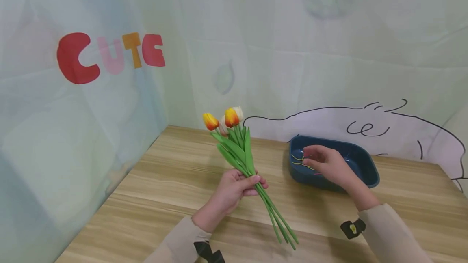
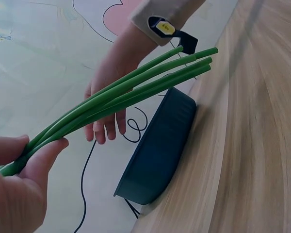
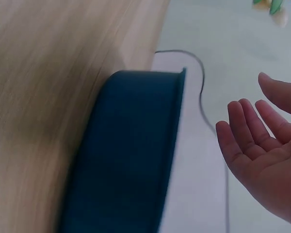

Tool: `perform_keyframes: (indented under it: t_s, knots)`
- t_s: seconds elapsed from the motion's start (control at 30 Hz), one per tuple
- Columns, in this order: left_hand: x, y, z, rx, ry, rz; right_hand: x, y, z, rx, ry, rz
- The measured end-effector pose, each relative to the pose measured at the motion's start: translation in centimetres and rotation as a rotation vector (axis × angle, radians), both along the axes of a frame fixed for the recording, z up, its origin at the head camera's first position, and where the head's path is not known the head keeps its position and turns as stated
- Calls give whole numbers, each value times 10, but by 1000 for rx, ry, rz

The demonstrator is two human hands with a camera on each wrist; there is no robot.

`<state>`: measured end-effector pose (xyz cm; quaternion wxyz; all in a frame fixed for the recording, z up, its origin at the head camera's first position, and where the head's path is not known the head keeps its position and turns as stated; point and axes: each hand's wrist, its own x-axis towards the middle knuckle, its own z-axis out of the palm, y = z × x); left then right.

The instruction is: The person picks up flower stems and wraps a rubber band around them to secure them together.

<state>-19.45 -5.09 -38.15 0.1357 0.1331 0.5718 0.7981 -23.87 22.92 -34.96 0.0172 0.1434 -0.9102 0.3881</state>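
Observation:
A bunch of tulips point(image 1: 237, 151) with long green stems leans up and to the left in the head view, its blooms red-yellow and whitish. My left hand point(image 1: 232, 190) grips the stems around their middle, thumb across the front. In the left wrist view, the lower stems point(image 2: 121, 92) stick out free beyond that hand. Over the dark blue bin point(image 1: 310, 180) hovers my right hand point(image 1: 330, 165), and its fingers point(image 3: 242, 128) bend loosely with nothing between them in the right wrist view. Thin yellow strings point(image 1: 305, 165) and a bit of red show inside the bin, partly hidden by this hand.
The wood-grain table point(image 1: 161, 186) meets a printed cloth backdrop point(image 1: 263, 72) behind and at the left. Near the back of the table, the bin stands close to the cloth. Dark camera straps point(image 1: 352, 228) sit at both wrists.

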Motion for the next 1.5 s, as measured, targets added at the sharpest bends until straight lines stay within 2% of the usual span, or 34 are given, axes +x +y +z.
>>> perform_keyframes:
  t_s: [0.27, 0.47, 0.77, 1.5]
  knots:
    - [-1, 0, -1, 9, 8, -5, -30, 5, -19, 11, -26, -70]
    - [0, 1, -3, 20, 9, -12, -45, 4, -34, 4, -77, -96]
    - [0, 2, -1, 27, 9, -8, -55, 4, -48, 35, -97, -89]
    - [-2, 2, -3, 39, 8, -12, -72, 13, -57, 125, -195, -57]
